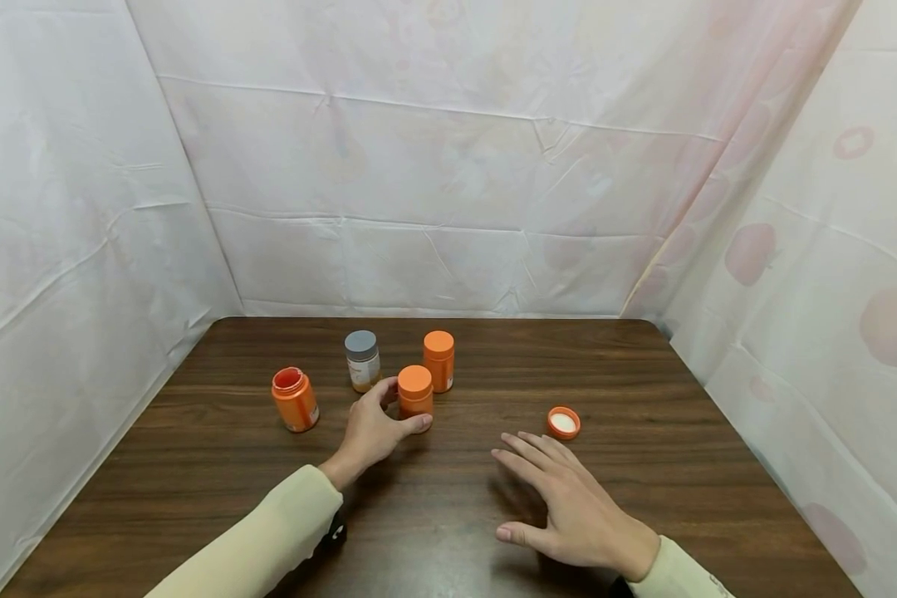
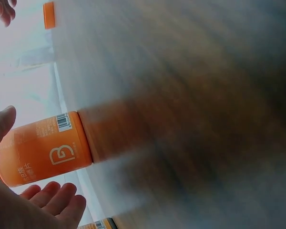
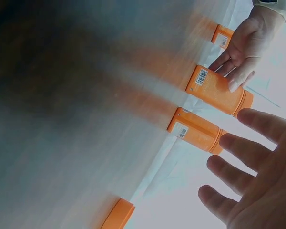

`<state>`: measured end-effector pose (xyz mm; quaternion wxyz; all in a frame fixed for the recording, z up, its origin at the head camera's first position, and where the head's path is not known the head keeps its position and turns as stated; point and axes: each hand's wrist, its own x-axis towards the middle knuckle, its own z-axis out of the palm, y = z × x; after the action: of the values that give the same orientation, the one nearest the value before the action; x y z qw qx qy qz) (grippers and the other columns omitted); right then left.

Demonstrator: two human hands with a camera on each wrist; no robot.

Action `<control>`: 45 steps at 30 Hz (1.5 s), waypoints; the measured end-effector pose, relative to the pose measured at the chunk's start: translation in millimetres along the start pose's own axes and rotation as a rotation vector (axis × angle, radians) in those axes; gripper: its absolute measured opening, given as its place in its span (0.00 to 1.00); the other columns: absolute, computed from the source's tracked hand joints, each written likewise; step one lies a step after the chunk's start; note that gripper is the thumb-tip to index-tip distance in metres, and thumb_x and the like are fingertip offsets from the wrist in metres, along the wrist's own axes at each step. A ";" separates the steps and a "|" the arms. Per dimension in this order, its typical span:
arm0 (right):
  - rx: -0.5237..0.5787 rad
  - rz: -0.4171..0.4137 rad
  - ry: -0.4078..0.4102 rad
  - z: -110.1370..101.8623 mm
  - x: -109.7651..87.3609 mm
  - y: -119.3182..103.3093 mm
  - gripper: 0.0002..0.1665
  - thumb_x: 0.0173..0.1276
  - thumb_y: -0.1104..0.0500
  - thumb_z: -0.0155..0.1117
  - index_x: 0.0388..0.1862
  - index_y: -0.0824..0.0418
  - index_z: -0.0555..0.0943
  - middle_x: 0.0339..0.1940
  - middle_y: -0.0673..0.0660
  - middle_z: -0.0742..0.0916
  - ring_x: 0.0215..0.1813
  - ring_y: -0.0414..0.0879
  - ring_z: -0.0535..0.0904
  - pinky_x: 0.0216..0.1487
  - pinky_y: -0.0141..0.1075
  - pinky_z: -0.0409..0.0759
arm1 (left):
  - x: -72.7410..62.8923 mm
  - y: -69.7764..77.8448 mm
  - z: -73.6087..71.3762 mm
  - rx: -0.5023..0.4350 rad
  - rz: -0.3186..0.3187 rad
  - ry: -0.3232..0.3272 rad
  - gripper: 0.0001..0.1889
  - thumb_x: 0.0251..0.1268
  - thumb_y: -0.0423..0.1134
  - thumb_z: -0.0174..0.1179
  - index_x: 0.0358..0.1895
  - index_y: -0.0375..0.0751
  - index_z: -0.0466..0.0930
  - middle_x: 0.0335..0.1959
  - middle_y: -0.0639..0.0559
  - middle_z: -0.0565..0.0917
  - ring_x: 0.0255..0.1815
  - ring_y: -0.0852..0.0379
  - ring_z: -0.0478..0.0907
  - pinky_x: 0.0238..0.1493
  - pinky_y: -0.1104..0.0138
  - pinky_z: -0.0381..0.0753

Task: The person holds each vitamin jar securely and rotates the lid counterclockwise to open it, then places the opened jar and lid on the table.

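My left hand (image 1: 374,428) is around a lidded orange bottle (image 1: 415,400) that stands on the table, thumb at its near side and fingers at its far left. In the left wrist view, a gap shows between the fingertips (image 2: 66,202) and this bottle (image 2: 47,148). My right hand (image 1: 571,507) hovers with spread fingers, holding nothing. Beyond its fingertips lies an upturned orange lid (image 1: 564,423) with a white inside. At the left, an uncapped orange bottle (image 1: 296,400) stands upright.
A grey-lidded jar (image 1: 362,361) and another lidded orange bottle (image 1: 438,361) stand behind the left hand. Pale cloth (image 1: 448,166) encloses the dark wooden table (image 1: 448,548) at the back and sides.
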<state>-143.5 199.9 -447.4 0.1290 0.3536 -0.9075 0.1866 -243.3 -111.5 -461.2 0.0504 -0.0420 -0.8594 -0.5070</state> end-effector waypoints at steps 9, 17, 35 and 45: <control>-0.014 -0.005 0.000 0.2 -0.6 0.3 0.51 0.59 0.30 0.73 0.78 0.45 0.69 0.80 0.46 0.67 0.80 0.52 0.61 0.73 0.59 0.61 | 1.3 1.7 5.2 -0.008 0.006 0.005 0.39 0.53 0.42 0.81 0.69 0.41 0.74 0.62 0.44 0.82 0.64 0.45 0.79 0.64 0.49 0.76; -0.027 -0.019 0.010 1.0 -0.7 0.1 0.51 0.60 0.31 0.73 0.78 0.45 0.68 0.79 0.48 0.68 0.79 0.53 0.63 0.72 0.59 0.63 | 2.6 2.0 5.9 -0.020 0.005 0.007 0.33 0.55 0.39 0.79 0.66 0.43 0.78 0.56 0.46 0.85 0.57 0.48 0.82 0.59 0.51 0.79; -0.023 -0.021 0.025 1.5 -1.1 0.7 0.50 0.60 0.32 0.74 0.76 0.51 0.71 0.78 0.48 0.70 0.78 0.54 0.65 0.72 0.58 0.64 | -3.8 7.2 -2.6 -0.066 0.068 -0.028 0.33 0.57 0.38 0.77 0.67 0.43 0.76 0.58 0.48 0.84 0.59 0.49 0.81 0.62 0.49 0.77; -0.029 0.000 0.029 0.8 -0.2 2.0 0.48 0.61 0.34 0.74 0.74 0.53 0.73 0.77 0.49 0.71 0.76 0.56 0.67 0.71 0.57 0.65 | -11.3 4.3 -8.0 0.004 0.106 -0.023 0.33 0.55 0.39 0.79 0.66 0.45 0.78 0.54 0.51 0.86 0.54 0.52 0.82 0.59 0.52 0.80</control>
<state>-144.8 201.0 -448.6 0.1474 0.3488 -0.9081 0.1785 -231.2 -116.7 -455.0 0.0675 -0.0929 -0.8577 -0.5012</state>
